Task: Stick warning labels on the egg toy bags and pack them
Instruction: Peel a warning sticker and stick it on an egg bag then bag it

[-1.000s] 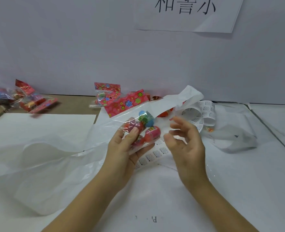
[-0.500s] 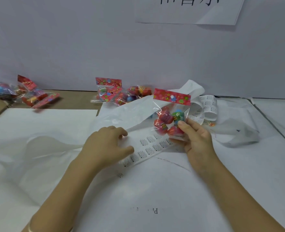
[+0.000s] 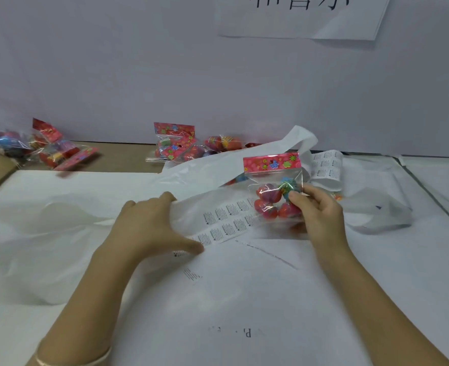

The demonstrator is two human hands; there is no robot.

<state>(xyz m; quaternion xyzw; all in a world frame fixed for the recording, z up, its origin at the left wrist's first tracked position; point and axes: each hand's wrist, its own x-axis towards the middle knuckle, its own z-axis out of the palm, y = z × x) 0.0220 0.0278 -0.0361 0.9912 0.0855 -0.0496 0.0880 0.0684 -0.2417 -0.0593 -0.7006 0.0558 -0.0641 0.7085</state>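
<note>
My right hand (image 3: 319,216) holds an egg toy bag (image 3: 273,191) upright by its right side; the bag is clear with a red flowered header and several coloured eggs inside. My left hand (image 3: 149,225) lies flat with fingers spread, pressing on the strip of warning labels (image 3: 228,224) that runs across the table from a curled roll (image 3: 326,167) at the back right. A large white plastic bag (image 3: 46,233) lies crumpled to the left, its handle (image 3: 294,141) reaching behind the held bag.
More egg toy bags lie at the back middle (image 3: 176,146) and at the back left (image 3: 57,151) on a brown surface by the wall. A crumpled clear film (image 3: 376,207) lies right of my right hand. White paper (image 3: 244,299) covers the table.
The egg toy bag has passed from my left hand to my right hand and now stands upright. My left hand has gone down flat onto the label strip.
</note>
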